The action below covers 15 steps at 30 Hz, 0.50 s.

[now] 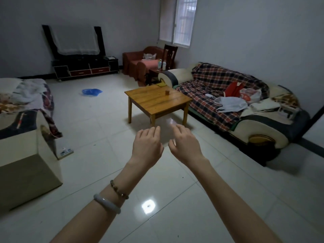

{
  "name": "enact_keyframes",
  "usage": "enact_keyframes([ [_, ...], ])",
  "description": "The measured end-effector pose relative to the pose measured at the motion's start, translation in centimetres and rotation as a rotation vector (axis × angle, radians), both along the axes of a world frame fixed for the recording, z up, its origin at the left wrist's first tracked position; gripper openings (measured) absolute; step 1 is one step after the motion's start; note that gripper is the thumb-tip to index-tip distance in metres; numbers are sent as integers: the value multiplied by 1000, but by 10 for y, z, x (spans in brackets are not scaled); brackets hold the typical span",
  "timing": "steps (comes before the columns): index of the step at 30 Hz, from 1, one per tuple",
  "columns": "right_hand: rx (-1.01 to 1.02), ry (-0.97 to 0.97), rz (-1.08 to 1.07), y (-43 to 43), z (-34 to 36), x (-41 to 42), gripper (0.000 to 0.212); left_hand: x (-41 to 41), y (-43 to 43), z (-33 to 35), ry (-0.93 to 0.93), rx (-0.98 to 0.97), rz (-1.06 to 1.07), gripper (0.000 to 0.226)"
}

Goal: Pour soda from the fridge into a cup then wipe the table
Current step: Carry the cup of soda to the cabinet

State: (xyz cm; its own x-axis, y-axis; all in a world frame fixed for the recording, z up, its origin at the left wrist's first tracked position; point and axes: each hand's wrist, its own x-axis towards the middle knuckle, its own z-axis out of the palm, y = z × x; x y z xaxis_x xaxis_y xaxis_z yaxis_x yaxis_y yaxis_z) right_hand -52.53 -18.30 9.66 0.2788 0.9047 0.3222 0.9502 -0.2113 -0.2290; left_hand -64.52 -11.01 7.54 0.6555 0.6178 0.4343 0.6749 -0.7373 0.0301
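While both bare forearms reach forward over the glossy white tiled floor [98, 120], the left hand [147, 146] and right hand [184, 144] hang side by side, palms down, fingers [154, 131] loosely curled, spread and gripping nothing; a pale bangle [107, 203] and brown bead bracelet [119, 190] sit on the left wrist. Well beyond them a small brown cup-like object [167, 92], too small to identify surely, stands on the square wooden tabletop [157, 99] beside the plaid-covered cream sofa [228, 95]. No fridge or soda shows, and both upper arms are cut off by the bottom edge.
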Motion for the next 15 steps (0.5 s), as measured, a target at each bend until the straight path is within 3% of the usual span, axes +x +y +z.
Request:
enact_keyframes([
  [15, -25, -8, -182, 122, -19, 204, 54, 206, 144, -20, -53, -44, -64, 58],
])
